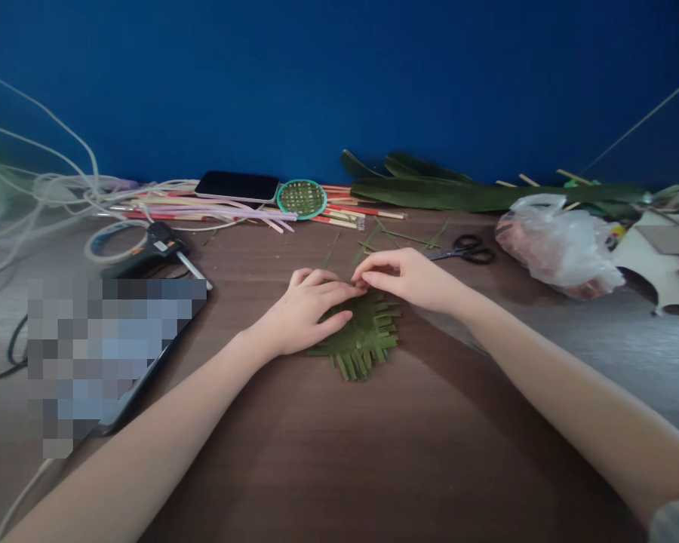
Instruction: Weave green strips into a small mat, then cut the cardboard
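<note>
OK, woven leaf mat (pixel 367 343) on table (pixel 339 460), nearer camera and left of scissors (pixel 458 250). Left hand (pixel 314 309) loosely spread, palm down on mat. Right hand (pixel 404 279) fingers curled toward thumb at mat's far edge; can't tell if gripping anything. Mat's far part hidden by hands; tablet (pixel 127 366), far left of scissors, pixelated.

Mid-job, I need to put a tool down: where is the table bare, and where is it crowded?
Largest: the near table, bounded by the weave, left forearm and right forearm. Smaller: between the glue gun and left hand; between the scissors, bag and right forearm. Crowded: the back edge, with phone, sticks and leaves; the left side, with cables and tablet.
</note>
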`<state>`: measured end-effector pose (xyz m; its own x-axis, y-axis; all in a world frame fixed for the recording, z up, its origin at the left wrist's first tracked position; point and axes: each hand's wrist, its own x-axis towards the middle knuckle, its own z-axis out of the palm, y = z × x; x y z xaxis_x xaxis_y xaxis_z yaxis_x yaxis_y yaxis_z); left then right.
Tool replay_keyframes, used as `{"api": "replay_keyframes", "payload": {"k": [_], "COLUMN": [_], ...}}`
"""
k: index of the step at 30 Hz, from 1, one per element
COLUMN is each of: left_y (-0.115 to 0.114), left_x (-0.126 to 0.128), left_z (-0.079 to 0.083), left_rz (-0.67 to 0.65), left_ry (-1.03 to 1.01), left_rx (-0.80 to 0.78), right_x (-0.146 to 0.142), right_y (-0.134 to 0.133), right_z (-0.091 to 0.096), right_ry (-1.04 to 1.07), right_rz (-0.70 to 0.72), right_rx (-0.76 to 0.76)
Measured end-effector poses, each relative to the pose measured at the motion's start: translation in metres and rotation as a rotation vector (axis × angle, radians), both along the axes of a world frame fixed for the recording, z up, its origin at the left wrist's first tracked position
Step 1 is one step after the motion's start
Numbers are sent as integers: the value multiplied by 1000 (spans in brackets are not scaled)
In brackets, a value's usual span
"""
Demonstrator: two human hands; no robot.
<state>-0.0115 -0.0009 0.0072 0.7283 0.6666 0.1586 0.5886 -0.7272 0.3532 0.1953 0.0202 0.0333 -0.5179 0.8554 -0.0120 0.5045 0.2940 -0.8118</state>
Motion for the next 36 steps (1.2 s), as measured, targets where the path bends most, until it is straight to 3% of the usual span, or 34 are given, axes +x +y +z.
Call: {"api": "replay_keyframes", "payload": {"k": [8,17,28,36], "left_y": [1,0,0,0], "left_x": [0,1,0,1], "left_z": [-1,0,0,0], "left_rz": [7,23,47,62], "left_ry": [13,24,16,7], "left_rx": [4,-2,-4,-5], "right_x": [5,3,3,13], "right_y": [5,6,6,13], "right_z": [-5,-11,-8,-15], "right_ry": [-44,-133,-116,-270], "right_rz": [-64,17,20,85], "right_rx": [7,86,42,171]}}
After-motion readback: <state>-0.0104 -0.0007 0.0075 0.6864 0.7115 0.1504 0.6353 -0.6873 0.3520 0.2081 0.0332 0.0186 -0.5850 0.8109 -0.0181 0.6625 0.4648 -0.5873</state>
